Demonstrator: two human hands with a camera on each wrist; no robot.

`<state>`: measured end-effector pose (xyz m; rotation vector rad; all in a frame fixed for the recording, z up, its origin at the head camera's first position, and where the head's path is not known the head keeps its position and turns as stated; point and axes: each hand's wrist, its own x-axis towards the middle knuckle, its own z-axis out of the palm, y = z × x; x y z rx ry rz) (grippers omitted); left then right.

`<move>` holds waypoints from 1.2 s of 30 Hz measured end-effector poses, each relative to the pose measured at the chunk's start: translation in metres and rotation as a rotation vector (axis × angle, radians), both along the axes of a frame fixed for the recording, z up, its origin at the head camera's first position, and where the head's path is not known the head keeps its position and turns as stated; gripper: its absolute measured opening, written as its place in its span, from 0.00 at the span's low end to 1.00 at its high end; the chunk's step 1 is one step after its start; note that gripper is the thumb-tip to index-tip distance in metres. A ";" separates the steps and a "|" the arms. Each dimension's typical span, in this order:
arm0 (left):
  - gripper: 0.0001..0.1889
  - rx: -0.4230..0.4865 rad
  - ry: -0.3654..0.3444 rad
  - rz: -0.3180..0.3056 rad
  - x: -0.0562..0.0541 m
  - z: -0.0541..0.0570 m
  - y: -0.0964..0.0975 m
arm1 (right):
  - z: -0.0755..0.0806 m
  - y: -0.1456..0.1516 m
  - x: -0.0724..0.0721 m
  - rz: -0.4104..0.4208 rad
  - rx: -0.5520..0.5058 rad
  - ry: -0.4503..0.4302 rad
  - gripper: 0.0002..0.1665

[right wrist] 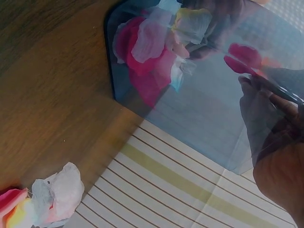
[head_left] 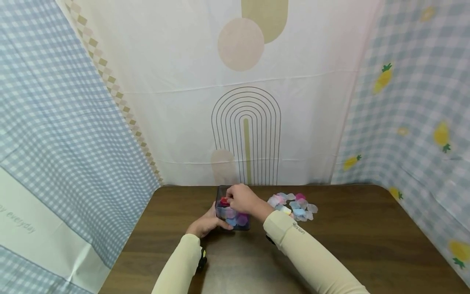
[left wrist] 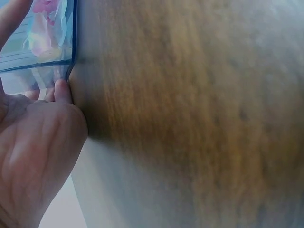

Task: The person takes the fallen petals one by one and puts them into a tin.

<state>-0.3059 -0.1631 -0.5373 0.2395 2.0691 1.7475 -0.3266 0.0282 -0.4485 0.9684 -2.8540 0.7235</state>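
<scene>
A clear, dark-tinted plastic box [head_left: 220, 192] stands on the table, holding several artificial flower petals [head_left: 240, 219] in pink, purple and blue. My left hand [head_left: 205, 223] grips its left side, the thumb lying across the near wall; in the left wrist view, fingertips show behind the box corner [left wrist: 70, 69]. Over the open top, my right hand [head_left: 243, 198] dips in and pinches red petals [head_left: 224, 201]. Through the tinted wall [right wrist: 204, 114] in the right wrist view, a pinkish-red petal [right wrist: 242, 57] shows at its fingertips, and more petals [right wrist: 152, 57] lie at the bottom.
Right of the box, a loose pile of petals [head_left: 293, 208] in white, pale blue and pink lies on the wooden table [head_left: 352, 237]. A patterned cloth [head_left: 176, 134] hangs behind the table's far edge, with checked cloths [head_left: 400, 134] at both sides.
</scene>
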 end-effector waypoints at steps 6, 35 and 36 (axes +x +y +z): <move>0.61 -0.004 0.001 0.007 0.000 -0.002 0.000 | -0.001 -0.001 0.000 -0.010 0.014 -0.002 0.09; 0.61 0.009 -0.001 -0.020 -0.001 0.003 0.001 | -0.005 -0.001 -0.005 -0.021 0.054 0.027 0.05; 0.61 0.009 0.001 -0.023 -0.001 0.003 0.001 | -0.005 -0.001 -0.005 -0.022 0.054 0.023 0.05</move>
